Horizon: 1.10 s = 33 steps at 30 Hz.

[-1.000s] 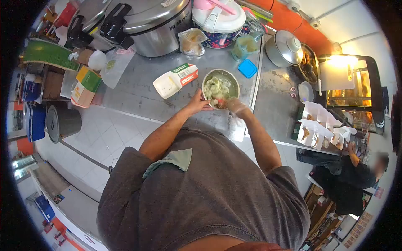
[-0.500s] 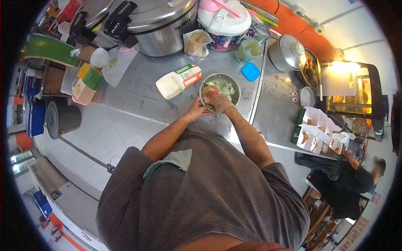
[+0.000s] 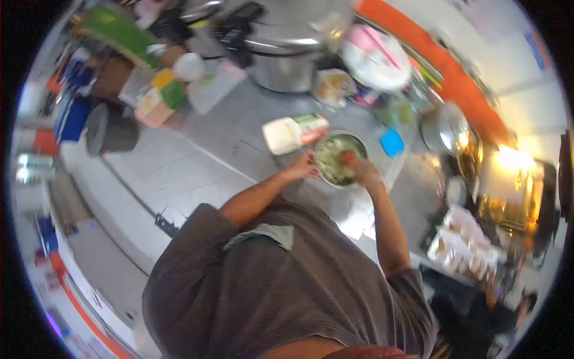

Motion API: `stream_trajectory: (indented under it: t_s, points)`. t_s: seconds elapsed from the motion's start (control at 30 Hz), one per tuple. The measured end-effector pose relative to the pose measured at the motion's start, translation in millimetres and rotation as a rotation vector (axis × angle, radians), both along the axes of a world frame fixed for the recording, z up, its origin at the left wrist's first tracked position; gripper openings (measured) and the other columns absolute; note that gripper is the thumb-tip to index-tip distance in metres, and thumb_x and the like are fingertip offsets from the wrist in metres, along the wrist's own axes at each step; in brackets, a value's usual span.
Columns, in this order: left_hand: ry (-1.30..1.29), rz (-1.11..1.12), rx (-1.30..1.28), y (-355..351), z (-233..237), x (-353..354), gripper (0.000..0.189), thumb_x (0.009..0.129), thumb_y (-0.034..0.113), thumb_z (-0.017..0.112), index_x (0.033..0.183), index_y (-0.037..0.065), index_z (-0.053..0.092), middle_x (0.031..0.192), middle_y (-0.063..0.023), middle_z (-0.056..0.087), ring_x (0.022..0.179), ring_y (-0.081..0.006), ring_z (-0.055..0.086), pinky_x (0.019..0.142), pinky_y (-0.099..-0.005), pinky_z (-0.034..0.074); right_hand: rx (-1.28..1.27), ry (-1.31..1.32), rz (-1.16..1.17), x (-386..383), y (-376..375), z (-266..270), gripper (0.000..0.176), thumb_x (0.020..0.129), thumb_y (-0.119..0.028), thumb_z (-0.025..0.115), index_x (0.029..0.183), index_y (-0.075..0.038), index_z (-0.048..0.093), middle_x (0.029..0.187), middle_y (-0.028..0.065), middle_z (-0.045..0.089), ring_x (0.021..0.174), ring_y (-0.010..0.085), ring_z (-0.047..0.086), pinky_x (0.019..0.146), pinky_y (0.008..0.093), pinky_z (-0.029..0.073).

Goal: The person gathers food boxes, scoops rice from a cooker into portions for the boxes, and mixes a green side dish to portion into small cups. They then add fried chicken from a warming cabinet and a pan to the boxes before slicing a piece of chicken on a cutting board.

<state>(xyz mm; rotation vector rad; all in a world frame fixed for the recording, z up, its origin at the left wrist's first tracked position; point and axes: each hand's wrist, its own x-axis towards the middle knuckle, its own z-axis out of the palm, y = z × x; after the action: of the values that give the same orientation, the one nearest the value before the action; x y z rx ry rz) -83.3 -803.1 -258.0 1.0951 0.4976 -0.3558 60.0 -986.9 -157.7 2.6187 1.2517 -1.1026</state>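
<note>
A round metal bowl (image 3: 321, 175) stands on the steel counter before me, holding chopped whitish-green food (image 3: 335, 157). My left hand (image 3: 305, 166) grips its left rim, fingers around the edge. At the right side, my right hand (image 3: 368, 175) reaches into the bowl; a thin clear glove covers it. Motion smears its fingers, and a reddish patch at their tips is too blurred to name. Just left of the bowl lies an open white carton (image 3: 281, 136) with a green and red printed flap. A blue square lid (image 3: 392, 142) lies to the right.
Large metal pots (image 3: 281, 66) and a white-lidded container (image 3: 376, 60) line the back. A lidded pot (image 3: 443, 128) stands right, near a lit glass-fronted oven (image 3: 508, 197). White food boxes (image 3: 463, 245) sit by another person (image 3: 478, 317) at right. A dark bin (image 3: 110, 128) is left.
The view has swung, shifting the counter and its contents rightward, and is more blurred. My right hand has moved from the bowl's lower middle to its right side. My left hand still holds the rim.
</note>
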Motion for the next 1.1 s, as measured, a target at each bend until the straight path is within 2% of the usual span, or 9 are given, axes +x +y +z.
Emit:
stream_trajectory:
  t_s: [0.13, 0.23, 0.3, 0.57, 0.77, 0.8, 0.87, 0.93, 1.1]
  points:
    - [-0.374, 0.079, 1.052, 15.6, 35.2, -2.0, 0.045, 0.085, 0.033, 0.064, 0.116, 0.005, 0.047, 0.095, -0.0212, 0.062, 0.097, -0.0297, 0.063, 0.077, -0.0405, 0.052, 0.196, -0.531, -0.186, -51.8, 20.9, 19.1, 0.054, 0.088, -0.044, 0.052, 0.135, -0.020, 0.043, 0.135, 0.0230, 0.042, 0.123, 0.0449, 0.039, 0.095, 0.0584, 0.033]
    - [-0.596, -0.176, 1.086, 46.0, 142.1, -20.6, 0.043, 0.081, 0.041, 0.064, 0.103, 0.005, 0.056, 0.090, -0.0160, 0.060, 0.088, -0.0336, 0.060, 0.075, -0.0431, 0.047, 0.486, -0.569, -0.376, -75.9, 78.1, 50.0, 0.071, 0.086, -0.048, 0.055, 0.145, -0.022, 0.027, 0.147, 0.0208, 0.024, 0.136, 0.0406, 0.021, 0.105, 0.0589, 0.021]
    - [-0.998, -0.228, 1.198, 65.9, 150.9, -28.2, 0.039, 0.076, 0.041, 0.067, 0.095, 0.008, 0.060, 0.083, -0.0107, 0.057, 0.081, -0.0300, 0.058, 0.067, -0.0410, 0.046, 1.374, -0.372, -0.714, -84.9, 122.9, 54.2, 0.085, 0.084, -0.056, 0.054, 0.148, -0.018, 0.014, 0.151, 0.0179, 0.013, 0.140, 0.0372, 0.009, 0.108, 0.0581, 0.016]
    - [-1.494, -0.415, 1.556, 252.7, 209.3, -62.3, 0.045, 0.067, 0.051, 0.069, 0.085, 0.011, 0.061, 0.074, -0.0015, 0.054, 0.074, -0.0210, 0.055, 0.060, -0.0358, 0.044, 2.086, -0.268, -0.630, -56.3, 263.1, 155.7, 0.083, 0.087, -0.060, 0.044, 0.147, -0.018, 0.005, 0.146, 0.0206, 0.019, 0.127, 0.0417, 0.034, 0.100, 0.0582, 0.034]
    - [-0.468, 1.013, 1.489, 593.9, 342.9, 13.0, 0.013, 0.085, 0.013, 0.056, 0.078, 0.005, 0.062, 0.066, -0.0075, 0.060, 0.061, -0.0173, 0.060, 0.056, -0.0311, 0.042, 2.015, -0.625, -0.843, -44.5, 317.8, 185.1, 0.057, 0.097, -0.043, 0.036, 0.134, -0.002, 0.025, 0.126, 0.0226, 0.042, 0.096, 0.0320, 0.053, 0.081, 0.0457, 0.048]
    - [-0.734, 1.163, 1.408, 671.3, 311.2, 45.1, 0.019, 0.085, 0.020, 0.059, 0.093, 0.003, 0.061, 0.088, -0.0128, 0.064, 0.079, -0.0215, 0.063, 0.067, -0.0335, 0.047, 1.971, -0.736, -0.835, -40.2, 324.1, 181.1, 0.052, 0.098, -0.038, 0.037, 0.130, 0.001, 0.030, 0.123, 0.0215, 0.045, 0.092, 0.0304, 0.054, 0.078, 0.0433, 0.049]
    - [-0.213, 1.150, 1.844, 795.2, 234.1, 81.1, 0.033, 0.084, 0.025, 0.059, 0.106, 0.001, 0.056, 0.115, -0.0216, 0.055, 0.102, -0.0309, 0.058, 0.086, -0.0411, 0.045, 1.986, -0.786, -0.885, -38.6, 341.0, 183.5, 0.050, 0.097, -0.038, 0.039, 0.129, 0.001, 0.033, 0.118, 0.0196, 0.048, 0.090, 0.0283, 0.055, 0.075, 0.0404, 0.049]
    - [0.373, 0.681, 1.468, 851.1, 212.8, 100.9, 0.047, 0.081, 0.028, 0.061, 0.118, -0.001, 0.053, 0.131, -0.0291, 0.042, 0.121, -0.0397, 0.044, 0.101, -0.0516, 0.035, 1.992, -0.857, -0.986, -40.9, 354.4, 191.8, 0.047, 0.097, -0.036, 0.042, 0.125, 0.001, 0.037, 0.109, 0.0159, 0.052, 0.085, 0.0241, 0.055, 0.071, 0.0346, 0.048]
    - [0.790, 0.406, 1.480, 903.1, 136.5, 93.2, 0.042, 0.086, 0.021, 0.053, 0.126, 0.009, 0.055, 0.134, -0.0151, 0.048, 0.119, -0.0401, 0.049, 0.096, -0.0561, 0.039, 1.773, -1.148, -0.985, -27.9, 352.4, 205.4, 0.044, 0.097, -0.033, 0.044, 0.123, 0.002, 0.040, 0.101, 0.0139, 0.056, 0.078, 0.0209, 0.056, 0.067, 0.0312, 0.047]
